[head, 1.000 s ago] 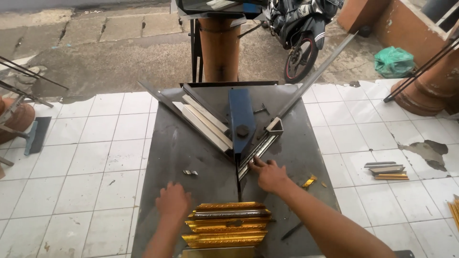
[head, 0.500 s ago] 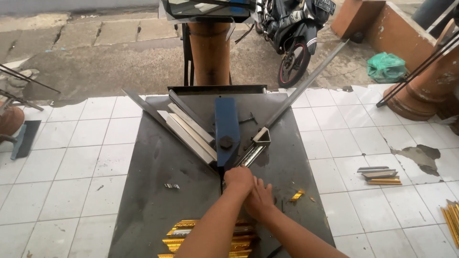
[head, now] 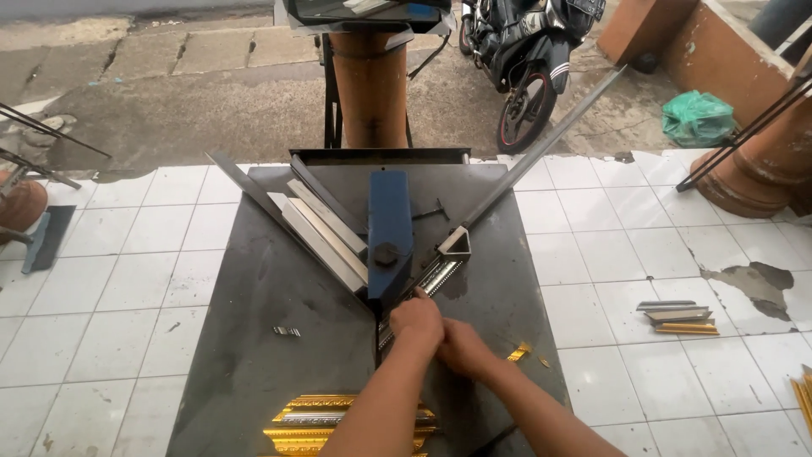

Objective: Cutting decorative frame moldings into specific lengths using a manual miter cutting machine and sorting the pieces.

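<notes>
A dark metal table [head: 254,372] carries a cutter with a blue head [head: 390,233] set between two angled fences. A silver and gold moulding strip [head: 440,272] lies along the right fence, its lower end under my hands. My left hand [head: 417,324] is closed in a fist on the strip just below the blue head. Pressed against its wrist side is my right hand [head: 463,349], fingers hidden behind the left hand. A stack of gold mouldings [head: 334,419] lies at the near edge, partly covered by my left forearm.
Pale strips [head: 326,235] rest on the left fence; a long metal bar [head: 541,156] juts off to the far right. A gold offcut [head: 518,352] and a small metal piece [head: 286,331] lie on the table. Moulding pieces [head: 681,315] lie on tiles; a motorcycle [head: 524,59] and brown pillar [head: 370,85] stand beyond.
My left hand left the gold stack and moved up onto the strip beside my right hand. Both hands now sit together below the blue head.
</notes>
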